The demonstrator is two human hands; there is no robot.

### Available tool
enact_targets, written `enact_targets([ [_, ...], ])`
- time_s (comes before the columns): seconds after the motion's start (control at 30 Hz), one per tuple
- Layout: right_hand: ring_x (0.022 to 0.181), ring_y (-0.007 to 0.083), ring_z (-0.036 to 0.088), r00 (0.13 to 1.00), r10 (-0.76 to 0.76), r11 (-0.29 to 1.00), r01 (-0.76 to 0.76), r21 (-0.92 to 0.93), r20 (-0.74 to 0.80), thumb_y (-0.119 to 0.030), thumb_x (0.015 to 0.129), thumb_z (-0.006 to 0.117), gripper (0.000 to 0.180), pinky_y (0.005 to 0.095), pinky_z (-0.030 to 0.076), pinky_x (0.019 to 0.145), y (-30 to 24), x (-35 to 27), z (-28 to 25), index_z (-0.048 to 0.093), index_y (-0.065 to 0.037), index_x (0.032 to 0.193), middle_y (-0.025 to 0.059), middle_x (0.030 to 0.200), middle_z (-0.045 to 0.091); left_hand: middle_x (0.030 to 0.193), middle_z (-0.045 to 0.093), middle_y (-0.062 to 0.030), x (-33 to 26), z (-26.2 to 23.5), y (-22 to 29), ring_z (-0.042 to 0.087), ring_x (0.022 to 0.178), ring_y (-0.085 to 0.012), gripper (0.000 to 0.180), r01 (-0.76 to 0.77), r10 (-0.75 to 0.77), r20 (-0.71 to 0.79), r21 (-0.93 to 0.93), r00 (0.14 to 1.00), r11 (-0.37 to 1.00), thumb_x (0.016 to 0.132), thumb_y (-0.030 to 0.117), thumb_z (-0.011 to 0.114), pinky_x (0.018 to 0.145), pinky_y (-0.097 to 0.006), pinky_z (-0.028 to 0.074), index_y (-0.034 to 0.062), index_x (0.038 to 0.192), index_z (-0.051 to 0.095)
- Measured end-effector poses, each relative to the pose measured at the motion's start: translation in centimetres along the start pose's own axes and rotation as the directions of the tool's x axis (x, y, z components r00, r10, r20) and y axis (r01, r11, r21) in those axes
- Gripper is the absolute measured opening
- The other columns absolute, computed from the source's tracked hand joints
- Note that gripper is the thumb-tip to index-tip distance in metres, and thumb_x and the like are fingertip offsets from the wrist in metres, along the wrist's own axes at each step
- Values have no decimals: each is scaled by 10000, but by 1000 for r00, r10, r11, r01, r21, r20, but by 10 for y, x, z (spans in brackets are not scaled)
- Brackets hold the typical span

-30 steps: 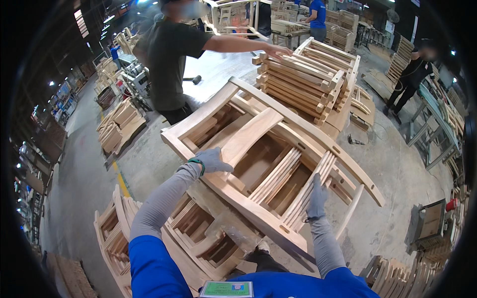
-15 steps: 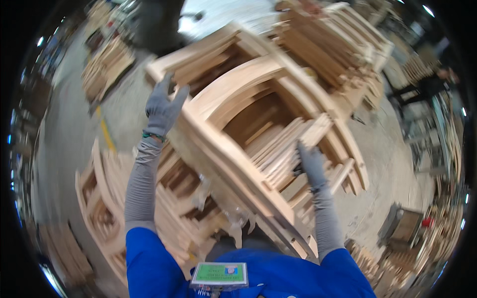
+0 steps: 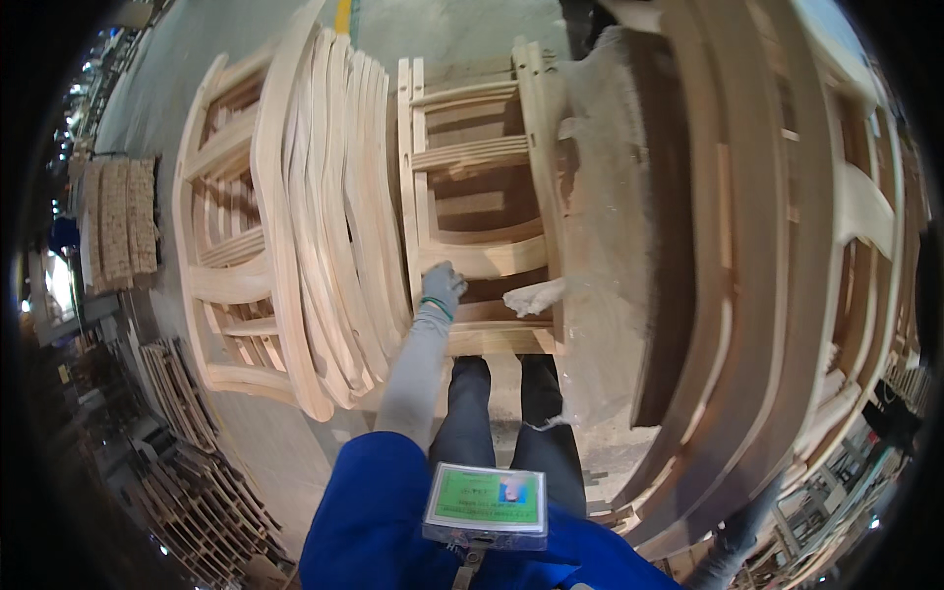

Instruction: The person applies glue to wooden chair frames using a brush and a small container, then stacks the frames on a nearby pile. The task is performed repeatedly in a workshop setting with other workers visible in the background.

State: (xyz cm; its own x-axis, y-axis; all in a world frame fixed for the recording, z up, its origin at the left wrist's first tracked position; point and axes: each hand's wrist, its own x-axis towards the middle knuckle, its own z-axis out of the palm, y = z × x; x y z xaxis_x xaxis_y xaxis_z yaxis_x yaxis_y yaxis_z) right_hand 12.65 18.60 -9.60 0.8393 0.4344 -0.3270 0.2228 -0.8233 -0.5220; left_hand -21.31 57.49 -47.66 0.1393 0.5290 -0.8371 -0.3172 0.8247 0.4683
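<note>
Wood frame [image 3: 477, 187]: lies flat just ahead of your left hand [image 3: 442, 286].
Left hand: gloved, fingers curled onto its rail.
Right hand: hidden; grip unclear.

even indoor light; close wood blurred; fisheye rim dark

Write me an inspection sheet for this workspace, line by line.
Surface: grey concrete floor, dusty.
Job's things: large wooden chair frame held close at right; another wooden frame lying below.
Clutter: stack of curved frames at left; bundled wood parts far left.
Grippers: left hand, grey glove, on the lower frame's rail; right hand not in view.
Cables: nothing seen.
Surroundings: more frame stacks lower left.
</note>
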Motion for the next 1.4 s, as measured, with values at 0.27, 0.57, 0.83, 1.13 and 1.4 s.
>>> enact_targets([
  [0.27, 1172, 230, 427, 987, 94, 995, -95, -2, -128, -189, 920, 454, 502, 317, 342, 994, 13, 3, -14, 324, 27, 1354, 151, 1314, 423, 1316, 422, -176, 114, -34, -92, 416, 1213, -330, 549, 75, -238, -255, -519, 937, 851, 780, 230, 690, 969, -437, 408, 92, 1253, 447],
  [0.57, 1153, 231, 447, 991, -4, 997, -5, -72, -134, -210, 916, 480, 531, 312, 357, 981, 17, 15, -6, 314, 25, 1362, 156, 1316, 423, 1197, 535, -91, 94, -43, -96, 504, 1129, -275, 460, -102, 70, -75, -662, 995, 743, 776, 28, 659, 958, -438, 438, 97, 1206, 509],
  [0.83, 1135, 231, 464, 980, -153, 988, 157, 17, -131, -228, 912, 503, 558, 307, 372, 969, 22, 15, 3, 305, 23, 1370, 161, 1318, 423, 1082, 578, -98, -67, 21, -10, 565, 969, -217, 482, -475, 389, -289, -352, 875, 807, 708, 8, 719, 844, -365, 483, 30, 1156, 543],
  [1.13, 1215, 255, 412, 933, 72, 906, 86, 414, -352, -175, 948, 444, 458, 328, 306, 1033, -51, 6, 17, 354, 34, 1346, 175, 1355, 394, 1005, 619, -124, -185, 20, 40, 595, 863, -215, 431, -720, 719, -302, 131, 626, 682, 665, 47, 763, 797, -326, 493, -69, 1038, 580],
  [1.4, 1206, 296, 466, 740, -600, 608, 669, 427, -304, -86, 786, 687, 627, 371, 376, 991, -160, -58, 148, 381, 27, 1321, 201, 1325, 444, 907, 642, -101, -347, 7, 153, 583, 767, -152, 309, -787, 916, -193, 469, 352, 401, 706, 82, 739, 692, -275, 478, -53, 950, 606],
])
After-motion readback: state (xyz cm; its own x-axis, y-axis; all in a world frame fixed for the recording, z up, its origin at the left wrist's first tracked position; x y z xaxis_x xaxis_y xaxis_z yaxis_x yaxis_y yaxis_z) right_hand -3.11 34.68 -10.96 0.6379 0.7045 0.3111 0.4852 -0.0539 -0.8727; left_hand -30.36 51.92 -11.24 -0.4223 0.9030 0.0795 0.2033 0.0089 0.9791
